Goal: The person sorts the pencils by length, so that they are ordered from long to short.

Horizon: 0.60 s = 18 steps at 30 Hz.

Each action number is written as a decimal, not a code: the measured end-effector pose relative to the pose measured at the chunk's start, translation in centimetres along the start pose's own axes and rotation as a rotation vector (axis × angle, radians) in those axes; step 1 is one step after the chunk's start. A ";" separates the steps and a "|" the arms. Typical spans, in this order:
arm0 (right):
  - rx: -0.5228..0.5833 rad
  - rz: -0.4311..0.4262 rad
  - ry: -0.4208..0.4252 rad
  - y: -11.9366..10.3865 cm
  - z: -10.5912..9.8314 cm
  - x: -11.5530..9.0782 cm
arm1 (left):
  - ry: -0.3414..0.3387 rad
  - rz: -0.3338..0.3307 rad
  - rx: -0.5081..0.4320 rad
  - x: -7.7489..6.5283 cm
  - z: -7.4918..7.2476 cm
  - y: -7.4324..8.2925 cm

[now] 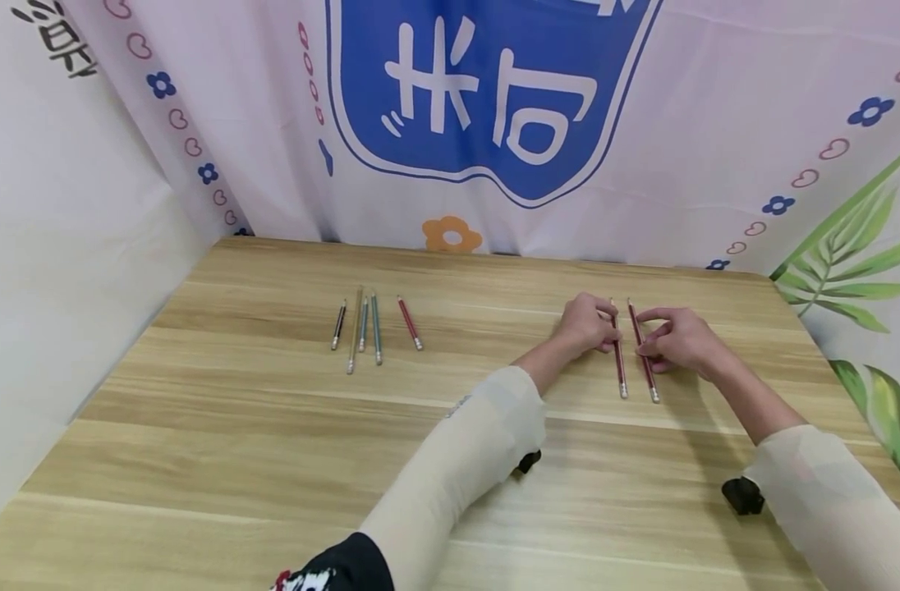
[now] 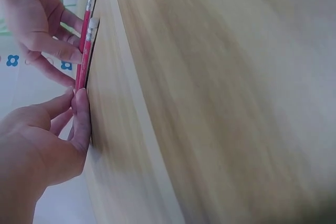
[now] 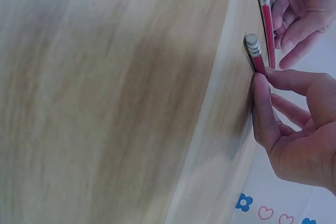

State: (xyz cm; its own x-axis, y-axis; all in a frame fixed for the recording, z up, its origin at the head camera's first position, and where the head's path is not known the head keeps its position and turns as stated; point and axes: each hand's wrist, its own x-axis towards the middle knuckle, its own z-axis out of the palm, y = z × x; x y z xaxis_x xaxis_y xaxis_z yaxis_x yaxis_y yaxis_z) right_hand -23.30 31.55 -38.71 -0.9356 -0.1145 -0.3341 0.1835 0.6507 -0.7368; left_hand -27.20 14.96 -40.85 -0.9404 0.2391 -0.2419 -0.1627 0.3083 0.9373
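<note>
Under your fingers [image 1: 660, 313] you have a wood-grained counter [image 1: 273, 443], its light brown streaks running mostly sideways. Beyond them, a pale pinkish-white fabric backdrop [image 1: 679, 123] hangs in soft folds behind the counter's far edge. Farther back and left of your fingers, it bears a blue shield [image 1: 361, 107] with white characters, above an orange flower [image 1: 435, 230]. Well left of your fingers you see a white wall covering [image 1: 58, 213]; to their right, painted green leaves [image 1: 856, 291]. Bright light leaves soft shadows near your fingers.
</note>
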 end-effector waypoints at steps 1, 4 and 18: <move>0.000 0.000 0.000 0.0 0.0 0.0 | -0.004 0.000 -0.009 -0.1 -0.2 0.0; -0.001 -0.002 0.001 -0.1 0.0 -0.1 | -0.025 0.004 -0.026 -0.5 -0.8 0.1; 0.000 -0.013 0.006 -0.4 0.1 -0.3 | -0.102 0.060 0.061 -1.5 -3.4 -0.3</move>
State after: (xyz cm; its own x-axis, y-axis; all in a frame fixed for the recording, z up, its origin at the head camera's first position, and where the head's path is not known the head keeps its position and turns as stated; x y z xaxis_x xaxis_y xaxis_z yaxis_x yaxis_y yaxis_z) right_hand -23.02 31.21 -38.38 -0.9398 -0.1183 -0.3207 0.1711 0.6494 -0.7409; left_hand -26.75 11.40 -39.88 -0.9122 0.3500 -0.2130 -0.0857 0.3452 0.9346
